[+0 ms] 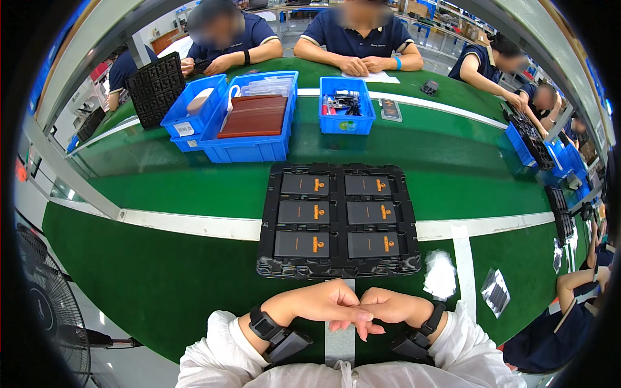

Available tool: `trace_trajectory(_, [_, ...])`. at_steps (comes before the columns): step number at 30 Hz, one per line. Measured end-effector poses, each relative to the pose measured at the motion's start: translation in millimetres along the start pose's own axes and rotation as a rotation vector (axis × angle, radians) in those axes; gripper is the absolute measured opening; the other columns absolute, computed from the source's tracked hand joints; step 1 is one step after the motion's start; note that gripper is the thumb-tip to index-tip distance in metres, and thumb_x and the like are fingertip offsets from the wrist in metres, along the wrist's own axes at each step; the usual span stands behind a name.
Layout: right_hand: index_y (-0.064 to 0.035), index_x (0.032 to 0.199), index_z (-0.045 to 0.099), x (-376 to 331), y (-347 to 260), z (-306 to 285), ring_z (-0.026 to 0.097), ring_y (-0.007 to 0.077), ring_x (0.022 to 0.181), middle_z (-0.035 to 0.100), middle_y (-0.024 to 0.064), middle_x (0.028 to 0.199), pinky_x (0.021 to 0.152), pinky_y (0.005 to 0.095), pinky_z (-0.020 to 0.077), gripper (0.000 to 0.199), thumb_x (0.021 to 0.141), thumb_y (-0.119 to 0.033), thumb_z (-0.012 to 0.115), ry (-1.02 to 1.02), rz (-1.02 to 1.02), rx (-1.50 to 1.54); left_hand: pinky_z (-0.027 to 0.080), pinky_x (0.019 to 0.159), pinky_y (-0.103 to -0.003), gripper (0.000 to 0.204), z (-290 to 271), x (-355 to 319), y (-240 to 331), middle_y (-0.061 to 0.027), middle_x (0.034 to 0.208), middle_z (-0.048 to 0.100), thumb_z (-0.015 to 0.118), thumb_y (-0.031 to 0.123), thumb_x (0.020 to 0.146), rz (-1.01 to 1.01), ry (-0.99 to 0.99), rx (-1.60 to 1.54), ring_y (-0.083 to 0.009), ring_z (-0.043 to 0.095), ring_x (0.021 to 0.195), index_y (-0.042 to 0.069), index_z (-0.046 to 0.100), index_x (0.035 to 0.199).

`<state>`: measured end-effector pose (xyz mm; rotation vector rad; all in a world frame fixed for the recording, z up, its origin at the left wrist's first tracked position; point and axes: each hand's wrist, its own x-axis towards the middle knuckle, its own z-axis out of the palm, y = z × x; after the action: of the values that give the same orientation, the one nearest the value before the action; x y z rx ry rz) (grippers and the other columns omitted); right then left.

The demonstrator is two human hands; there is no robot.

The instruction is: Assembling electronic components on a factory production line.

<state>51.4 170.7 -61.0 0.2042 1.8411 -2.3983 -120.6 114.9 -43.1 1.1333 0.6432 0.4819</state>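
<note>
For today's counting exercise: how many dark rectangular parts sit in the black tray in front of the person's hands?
6, in two columns of three within the black tray: left column far, middle, near; right column far, middle, near. None appears hidden.

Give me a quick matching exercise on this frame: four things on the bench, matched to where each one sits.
Things:
1. black tray
2. reddish-brown slab
3. small blue bin
4. left hand

Places:
A. inside the large blue bin
B. far side of the table, holding small tools
C. near edge of the table, fingers meeting the right hand
D. centre of the green mat, holding six dark flat parts

Pairs: 1-D, 2-A, 3-B, 4-C
</note>
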Motion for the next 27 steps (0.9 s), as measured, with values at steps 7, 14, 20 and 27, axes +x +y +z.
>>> trace_trajectory(7, [0.0009, 0.064, 0.061, -1.5, -1.0, 0.5, 0.04, 0.0049, 0.039, 0.049, 0.0008, 0.046, 0.042, 0.0188, 0.032, 0.048, 0.088, -0.032, 0.035, -0.005, 0.001, -0.01, 0.039, 0.044, -0.019, 0.039, -0.4, -0.3, -0.7, -0.0024, 0.053, 0.053, 0.05, 0.033, 0.082, -0.004, 0.005, -0.009, -0.0072, 0.05, 0.046, 0.0, 0.058, 0.062])
trace_trajectory(14, [0.0005, 0.064, 0.06, -1.1, -2.1, 0.5, 0.041, 0.0055, 0.038, 0.045, 0.0001, 0.042, 0.042, 0.0192, 0.0323, 0.052, 0.088, -0.039, 0.034, -0.035, 0.037, 0.049, 0.039, 0.044, -0.019, 0.042, -1.1, 0.9, -0.8, -0.0028, 0.052, 0.053, 0.049, 0.035, 0.083, -0.048, 0.019, 0.012, -0.0072, 0.05, 0.045, 0.0, 0.058, 0.062])
trace_trajectory(20, [-0.0002, 0.064, 0.06, -0.6, -2.9, 1.1, 0.041, 0.0056, 0.039, 0.045, 0.0001, 0.041, 0.042, 0.0193, 0.032, 0.053, 0.088, -0.039, 0.034, -0.036, 0.016, 0.039, 0.039, 0.044, -0.019, 0.042, -1.8, 0.9, -2.0, -0.0027, 0.052, 0.052, 0.05, 0.036, 0.082, -0.08, 0.017, 0.013, -0.0072, 0.05, 0.045, 0.0, 0.059, 0.063])
trace_trajectory(27, [0.0003, 0.065, 0.06, -2.0, 1.3, 0.0, 0.04, 0.0057, 0.038, 0.047, 0.0013, 0.044, 0.041, 0.0189, 0.0309, 0.051, 0.088, -0.037, 0.035, -0.022, 0.073, 0.029, 0.038, 0.044, -0.02, 0.045, -2.1, 1.3, -4.5, -0.0026, 0.051, 0.053, 0.044, 0.036, 0.085, -0.084, 0.04, 0.024, -0.0076, 0.05, 0.044, 0.001, 0.058, 0.061])
